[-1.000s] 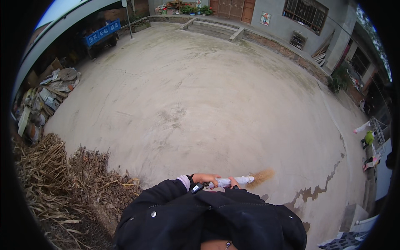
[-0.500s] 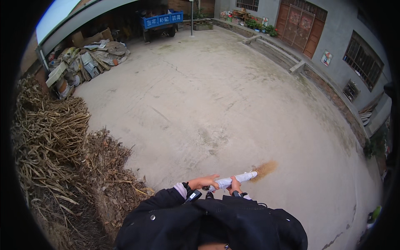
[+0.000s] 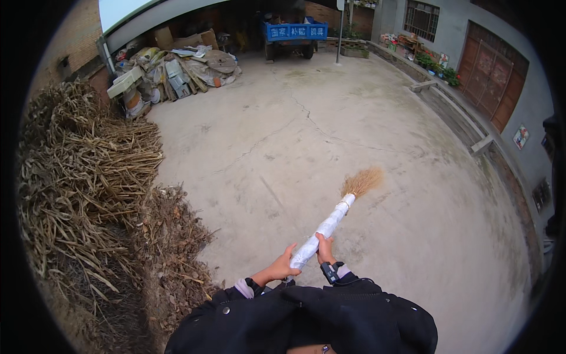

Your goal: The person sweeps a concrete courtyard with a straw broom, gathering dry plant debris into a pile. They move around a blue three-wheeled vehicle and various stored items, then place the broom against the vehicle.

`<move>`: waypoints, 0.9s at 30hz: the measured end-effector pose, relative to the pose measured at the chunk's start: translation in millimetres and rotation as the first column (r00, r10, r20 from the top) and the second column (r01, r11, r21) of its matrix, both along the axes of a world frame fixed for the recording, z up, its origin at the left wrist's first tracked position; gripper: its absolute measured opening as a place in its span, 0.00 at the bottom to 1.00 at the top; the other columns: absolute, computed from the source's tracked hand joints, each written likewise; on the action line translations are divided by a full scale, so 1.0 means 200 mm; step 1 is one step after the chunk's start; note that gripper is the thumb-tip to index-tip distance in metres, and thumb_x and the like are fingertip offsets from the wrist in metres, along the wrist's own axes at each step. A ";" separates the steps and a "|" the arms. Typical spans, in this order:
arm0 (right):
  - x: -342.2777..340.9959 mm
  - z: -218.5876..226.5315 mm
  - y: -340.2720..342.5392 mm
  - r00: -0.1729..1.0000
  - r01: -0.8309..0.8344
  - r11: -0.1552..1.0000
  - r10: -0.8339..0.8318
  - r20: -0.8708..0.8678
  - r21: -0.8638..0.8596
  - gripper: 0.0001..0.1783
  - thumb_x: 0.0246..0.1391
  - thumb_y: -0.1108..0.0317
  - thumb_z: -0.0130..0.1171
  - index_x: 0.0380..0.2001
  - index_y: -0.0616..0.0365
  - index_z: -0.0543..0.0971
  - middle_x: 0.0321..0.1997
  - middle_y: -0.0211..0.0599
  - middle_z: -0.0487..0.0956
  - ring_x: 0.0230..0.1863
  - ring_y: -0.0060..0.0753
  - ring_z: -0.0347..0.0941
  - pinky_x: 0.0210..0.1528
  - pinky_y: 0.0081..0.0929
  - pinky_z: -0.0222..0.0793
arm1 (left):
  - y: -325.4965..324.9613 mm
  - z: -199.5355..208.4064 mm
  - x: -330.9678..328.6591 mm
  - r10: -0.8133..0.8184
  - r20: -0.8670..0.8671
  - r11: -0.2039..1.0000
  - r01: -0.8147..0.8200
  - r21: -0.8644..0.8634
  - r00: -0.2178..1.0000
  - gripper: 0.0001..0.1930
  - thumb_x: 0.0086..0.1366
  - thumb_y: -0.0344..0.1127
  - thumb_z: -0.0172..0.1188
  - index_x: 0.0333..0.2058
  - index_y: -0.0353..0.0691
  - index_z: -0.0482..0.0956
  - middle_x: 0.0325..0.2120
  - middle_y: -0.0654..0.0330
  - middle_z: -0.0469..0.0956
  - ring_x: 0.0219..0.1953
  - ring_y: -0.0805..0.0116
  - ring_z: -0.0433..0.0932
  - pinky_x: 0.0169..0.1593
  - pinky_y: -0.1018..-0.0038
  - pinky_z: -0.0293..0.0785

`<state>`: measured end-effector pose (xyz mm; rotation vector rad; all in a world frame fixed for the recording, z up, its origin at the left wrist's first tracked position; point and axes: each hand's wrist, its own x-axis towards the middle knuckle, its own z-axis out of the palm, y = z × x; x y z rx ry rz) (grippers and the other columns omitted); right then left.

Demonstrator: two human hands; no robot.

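A broom (image 3: 328,225) with a thick, white-wrapped handle and tan straw bristles slants up and to the right in front of me. Wrapped around the handle's near end is my left hand (image 3: 280,266), with its thumb lying along the wrapping. My right hand (image 3: 324,249) grips the handle a little farther up, on its right side. The bristles (image 3: 362,182) fan out at the far end over the concrete; whether they touch it I cannot tell.
Dry stalks (image 3: 88,159) are heaped at the left, with a strip of dead leaves (image 3: 168,248) beside them. A junk pile (image 3: 177,74) lies at the back left, near a blue truck bed (image 3: 295,32). Concrete steps (image 3: 457,118) run along the house at the right.
The broom has swung from pointing right to pointing up and away, showing more of its length. Both hands have turned with it, and my view has shifted left.
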<state>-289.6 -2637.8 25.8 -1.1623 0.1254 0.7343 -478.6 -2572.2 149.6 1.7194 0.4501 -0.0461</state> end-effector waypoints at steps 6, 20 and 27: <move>0.65 0.18 0.68 0.991 0.020 0.997 -0.011 0.136 -0.069 0.32 0.47 0.65 0.59 0.48 0.57 0.51 0.46 0.45 0.64 0.44 0.38 0.68 0.42 0.38 0.71 | 0.75 0.07 0.62 -0.092 0.121 0.996 0.090 0.022 0.988 0.52 0.46 0.34 0.63 0.65 0.39 0.37 0.39 0.49 0.69 0.38 0.61 0.71 0.45 0.70 0.67; 2.17 -0.11 2.03 0.963 0.193 0.981 -0.188 -0.195 0.008 0.56 0.44 0.66 0.64 0.59 0.56 0.30 0.55 0.47 0.61 0.53 0.47 0.65 0.50 0.50 0.69 | 2.38 0.09 2.23 -0.376 -0.008 0.926 0.375 -0.047 0.927 0.52 0.49 0.28 0.62 0.65 0.46 0.33 0.40 0.52 0.68 0.27 0.66 0.72 0.28 0.74 0.71; 2.85 0.08 3.00 0.980 0.020 0.991 -0.046 -0.191 -0.132 0.41 0.43 0.66 0.64 0.51 0.58 0.46 0.48 0.48 0.64 0.47 0.44 0.68 0.44 0.48 0.71 | 3.20 0.17 2.81 -0.240 0.014 0.970 0.240 -0.035 0.971 0.52 0.49 0.29 0.62 0.66 0.45 0.33 0.42 0.51 0.68 0.37 0.64 0.72 0.37 0.72 0.72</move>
